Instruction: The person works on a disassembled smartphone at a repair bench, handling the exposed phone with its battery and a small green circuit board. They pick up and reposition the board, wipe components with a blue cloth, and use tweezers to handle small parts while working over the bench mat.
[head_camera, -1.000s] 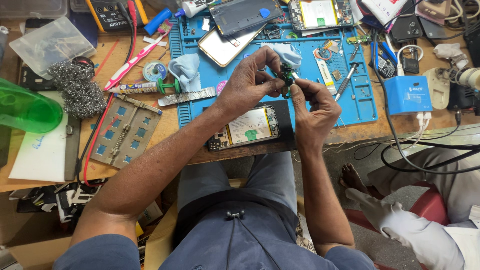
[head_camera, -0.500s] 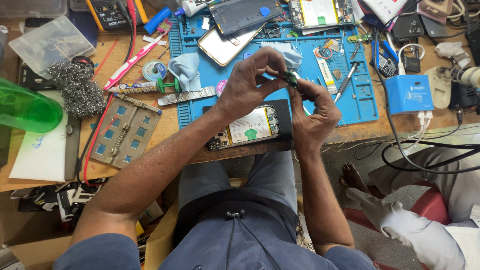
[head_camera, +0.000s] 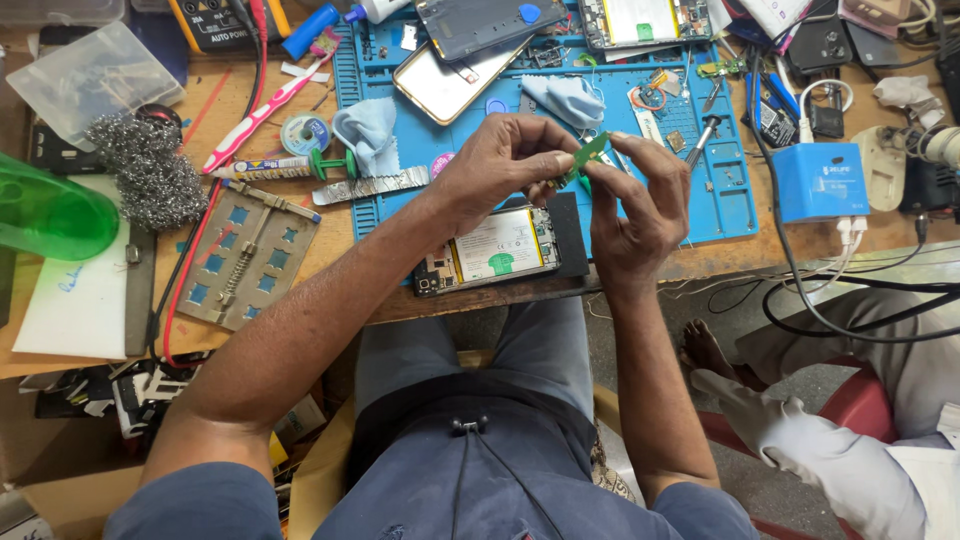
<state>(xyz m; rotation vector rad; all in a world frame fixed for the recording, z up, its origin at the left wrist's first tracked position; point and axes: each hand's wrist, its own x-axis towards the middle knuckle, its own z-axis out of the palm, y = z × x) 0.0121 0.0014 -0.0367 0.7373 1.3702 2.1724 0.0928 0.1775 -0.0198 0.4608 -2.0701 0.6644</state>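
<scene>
Both my hands meet above the front edge of a blue work mat (head_camera: 400, 160). My left hand (head_camera: 500, 165) and my right hand (head_camera: 635, 205) pinch a small green circuit board (head_camera: 585, 158) between their fingertips. Just below them an opened phone (head_camera: 495, 250) lies face down with its battery and a green sticker showing. A black strip lies beside the phone.
On the mat lie a phone back cover (head_camera: 450, 85), light blue cloths (head_camera: 368, 135), tweezers and small parts. Left of it are a metal holder plate (head_camera: 245, 255), steel wool (head_camera: 150, 170), a toothbrush (head_camera: 265, 105) and a green bottle (head_camera: 50, 215). A blue box (head_camera: 820, 182) with cables stands at right. Another person's leg (head_camera: 800, 440) is at lower right.
My hands have dropped slightly and turned the small green board, so its flat face now shows between the fingertips.
</scene>
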